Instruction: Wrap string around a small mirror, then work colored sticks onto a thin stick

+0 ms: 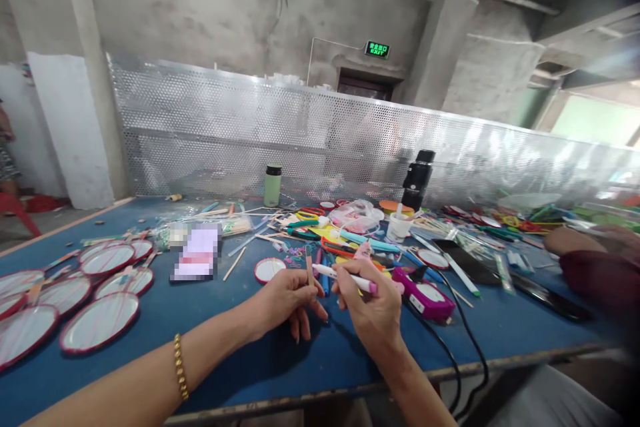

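My left hand (pixel 287 297) pinches a thin flat wooden stick (pixel 309 265) upright between thumb and forefinger, its other fingers curled below. My right hand (pixel 373 307) grips a white marker pen (pixel 353 277) with a pinkish-purple end, its tip pointing left, close to the stick. Whether the tip touches the wood I cannot tell. Just behind my left hand lies a round white disc (pixel 270 270) with a red rim. A purple box-shaped device (pixel 425 295) with black cords sits to the right of my right hand.
Several red-rimmed round discs (pixel 100 321) with sticks lie at the left. A phone (pixel 197 252), green tumbler (pixel 273 185), black bottle (pixel 418 179), white cup (pixel 399 227) and pliers (pixel 303 231) stand or lie beyond. Another person's sleeve (pixel 597 283) is at the right, before a perforated metal screen (pixel 240 127).
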A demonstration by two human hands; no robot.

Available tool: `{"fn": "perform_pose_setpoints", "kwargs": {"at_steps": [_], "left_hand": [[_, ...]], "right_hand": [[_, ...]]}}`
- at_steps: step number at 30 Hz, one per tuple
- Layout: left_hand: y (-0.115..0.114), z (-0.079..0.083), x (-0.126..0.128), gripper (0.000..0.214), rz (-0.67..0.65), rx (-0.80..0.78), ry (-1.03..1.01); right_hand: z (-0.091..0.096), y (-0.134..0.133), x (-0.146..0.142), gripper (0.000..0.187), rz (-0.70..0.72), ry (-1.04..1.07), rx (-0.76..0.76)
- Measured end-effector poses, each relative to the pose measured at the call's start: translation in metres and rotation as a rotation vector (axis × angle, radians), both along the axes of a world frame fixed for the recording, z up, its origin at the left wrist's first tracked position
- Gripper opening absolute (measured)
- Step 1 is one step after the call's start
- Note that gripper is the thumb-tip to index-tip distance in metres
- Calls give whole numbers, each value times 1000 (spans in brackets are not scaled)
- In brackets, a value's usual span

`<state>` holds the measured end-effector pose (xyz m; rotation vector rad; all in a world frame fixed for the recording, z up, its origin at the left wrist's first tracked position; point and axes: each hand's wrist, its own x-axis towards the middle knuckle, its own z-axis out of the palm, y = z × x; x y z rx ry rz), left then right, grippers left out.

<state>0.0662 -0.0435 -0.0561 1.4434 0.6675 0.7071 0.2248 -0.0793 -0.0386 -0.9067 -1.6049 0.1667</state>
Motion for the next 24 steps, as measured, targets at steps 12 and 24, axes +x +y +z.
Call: {"fn": "perform_pose_setpoints", "kwargs": {"at_steps": [12,24], "left_hand": [[0,-2,0,25,-15,-5,-9],[-2,0,-1,26,-11,10,-1]], "right_hand": [[-1,-1,0,15,-15,-14,3],[2,-2,-1,15,-20,-51,21]]}}
